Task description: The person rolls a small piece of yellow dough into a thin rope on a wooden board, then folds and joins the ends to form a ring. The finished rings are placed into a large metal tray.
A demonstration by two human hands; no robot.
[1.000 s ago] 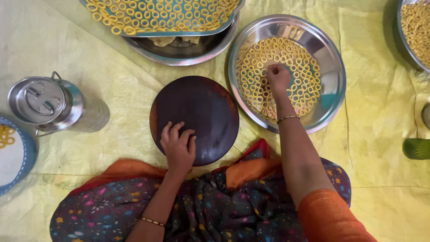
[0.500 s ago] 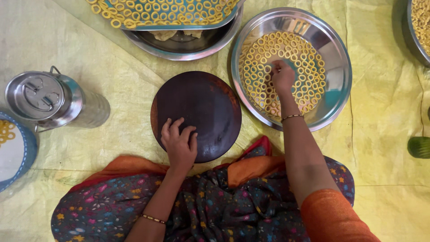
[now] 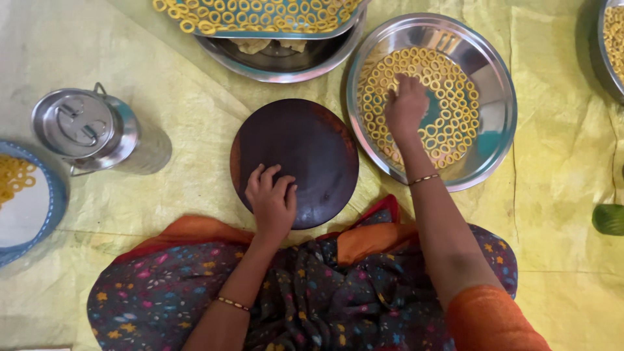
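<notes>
A dark round wooden board [image 3: 296, 153] lies on the yellow sheet in front of my lap. My left hand [image 3: 272, 201] rests on its near edge, fingers curled down, pressing something I cannot see. To the right stands a steel plate [image 3: 495, 97] covered with several small yellow dough rings [image 3: 455, 91]. My right hand [image 3: 405, 107] reaches into that plate, fingertips down among the rings; whether it holds one is hidden.
A lidded steel can [image 3: 88, 130] stands at the left. A blue-rimmed plate [image 3: 45, 208] with yellow rings sits at the far left edge. A tray of rings [image 3: 260, 14] rests over a steel bowl [image 3: 286, 62] at the top. Another plate [image 3: 611, 45] shows top right, a green object [image 3: 609, 219] right.
My right hand has shifted slightly across the ring plate. My left hand has stayed on the board's near edge.
</notes>
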